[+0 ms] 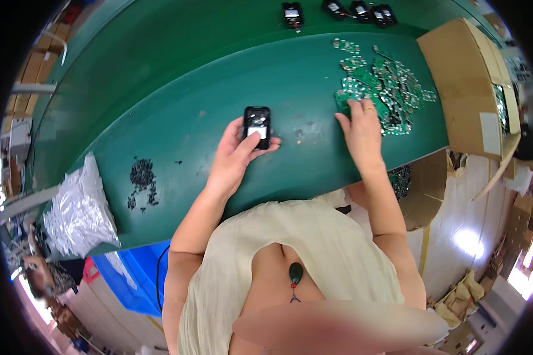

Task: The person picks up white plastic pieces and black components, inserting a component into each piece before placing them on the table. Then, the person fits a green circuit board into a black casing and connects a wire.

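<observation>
My left hand [234, 154] is closed around a small black plastic device housing [257, 113], held upright above the bench with a white label on its inner face. The thumb presses on the label, and the fingers wrap behind the housing. Farther right, my right hand [361, 130] reaches to the near left edge of a heap of green circuit boards [391, 83]. Its fingertips touch the boards, with the thumb spread away from the fingers. No board shows clearly in its grip.
Black housings [292, 15] with white labels lie along the back. A cardboard box [462, 83] stands at the right. Small black parts [142, 174] are heaped at the left, near a clear plastic bag [82, 207]. A blue bin [133, 278] sits below the bench's front edge.
</observation>
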